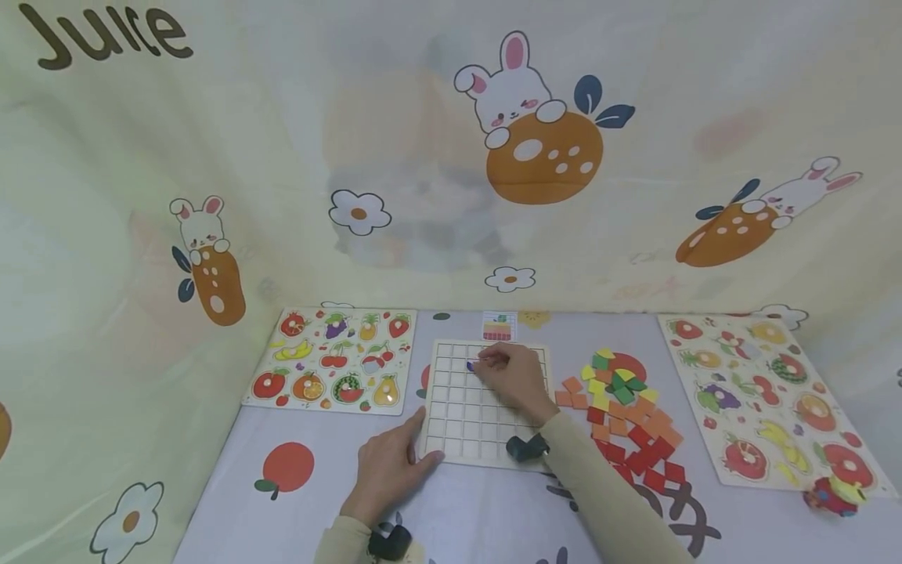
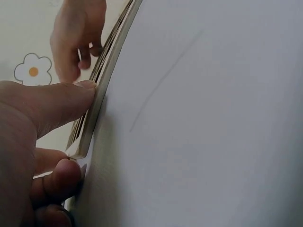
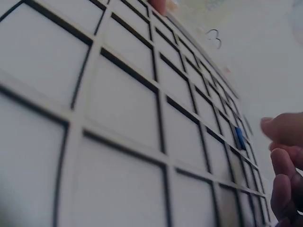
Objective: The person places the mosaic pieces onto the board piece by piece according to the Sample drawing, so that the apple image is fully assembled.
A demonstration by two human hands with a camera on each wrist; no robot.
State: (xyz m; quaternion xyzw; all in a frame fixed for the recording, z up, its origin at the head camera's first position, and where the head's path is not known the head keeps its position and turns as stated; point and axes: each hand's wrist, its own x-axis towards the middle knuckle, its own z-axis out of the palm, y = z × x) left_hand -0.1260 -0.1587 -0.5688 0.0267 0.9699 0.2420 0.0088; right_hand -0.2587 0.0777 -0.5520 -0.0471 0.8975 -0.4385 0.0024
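Note:
A pale wooden grid board lies flat at the table's centre. My left hand holds its near left corner, with the thumb pressed on the board's edge and the fingers curled against the corner. My right hand rests over the board's far part with its fingers loosely curled. A small blue piece lies in a cell just left of its fingertips. In the right wrist view the blue piece sits in the grid, a little apart from the fingers.
A heap of red, orange, yellow and green tiles lies right of the board. Fruit puzzle boards lie at the left and the right. A small picture card sits behind the grid. A red and yellow toy is at the near right.

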